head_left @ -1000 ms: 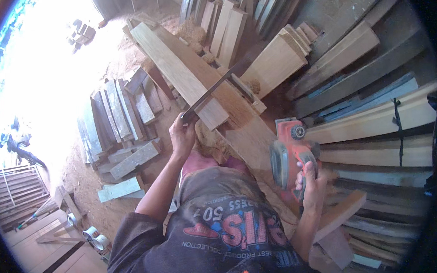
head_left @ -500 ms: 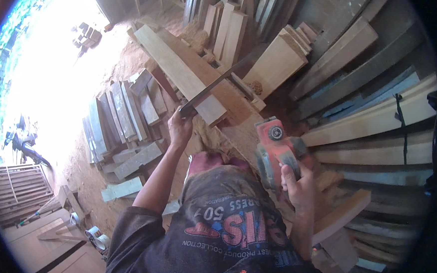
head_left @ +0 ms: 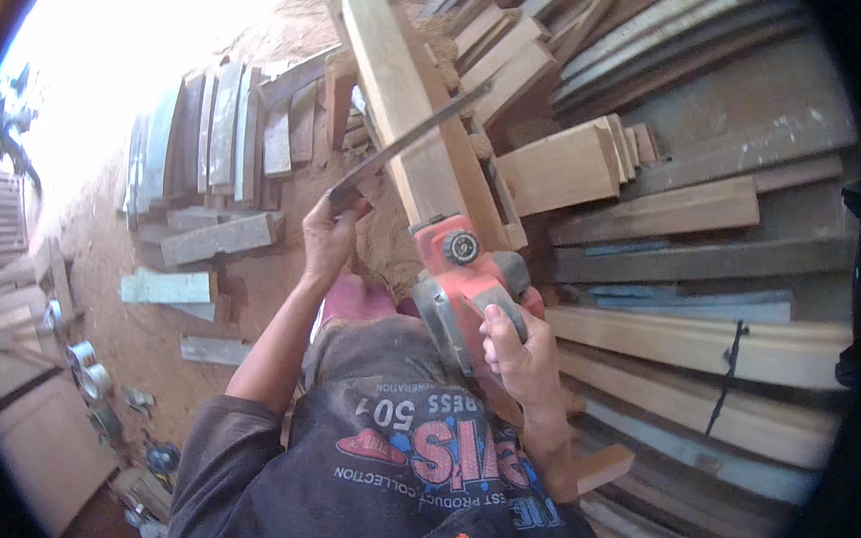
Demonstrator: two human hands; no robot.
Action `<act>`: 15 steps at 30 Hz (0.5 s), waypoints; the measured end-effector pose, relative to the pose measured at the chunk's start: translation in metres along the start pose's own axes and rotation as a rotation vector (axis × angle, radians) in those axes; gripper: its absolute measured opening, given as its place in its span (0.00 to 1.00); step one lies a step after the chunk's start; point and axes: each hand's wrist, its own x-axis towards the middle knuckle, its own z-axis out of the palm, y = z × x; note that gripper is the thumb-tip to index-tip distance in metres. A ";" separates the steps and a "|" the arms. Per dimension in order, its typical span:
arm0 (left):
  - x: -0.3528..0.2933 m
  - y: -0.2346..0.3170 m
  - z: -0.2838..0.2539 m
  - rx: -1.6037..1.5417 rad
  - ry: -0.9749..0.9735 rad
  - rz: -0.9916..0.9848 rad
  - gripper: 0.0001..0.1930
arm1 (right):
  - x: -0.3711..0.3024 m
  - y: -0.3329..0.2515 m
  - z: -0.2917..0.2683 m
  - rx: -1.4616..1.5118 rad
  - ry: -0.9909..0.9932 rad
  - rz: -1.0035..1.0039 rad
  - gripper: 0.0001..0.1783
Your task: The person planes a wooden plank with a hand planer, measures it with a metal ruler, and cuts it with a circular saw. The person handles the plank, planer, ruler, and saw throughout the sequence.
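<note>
Red planer (head_left: 482, 272) now closer to pale board (head_left: 387, 79)

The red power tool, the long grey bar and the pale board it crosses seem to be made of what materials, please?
Red power tool: probably moulded plastic with a low sheen, judging by its smooth, rounded shape. Long grey bar: perhaps dull metal, being thin and straight, but unclear. Pale board: apparently bare wood, its tan surface unpainted.

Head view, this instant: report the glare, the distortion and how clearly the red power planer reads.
Head view: glare bleaches the upper left to near white; head view: the fisheye leaves black corners and the stacked boards at right look bowed; head view: the red power planer reads fairly clearly, its round dial distinct.
</note>
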 end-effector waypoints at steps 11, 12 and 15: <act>-0.009 0.018 -0.088 -0.112 0.366 -0.076 0.13 | 0.061 -0.061 0.026 0.112 -0.014 0.031 0.24; -0.010 0.020 -0.091 -0.097 0.396 -0.101 0.13 | 0.066 -0.063 0.027 0.120 -0.005 0.046 0.24; -0.004 0.031 -0.094 -0.114 0.398 -0.083 0.15 | 0.084 -0.075 0.033 0.126 -0.010 0.020 0.25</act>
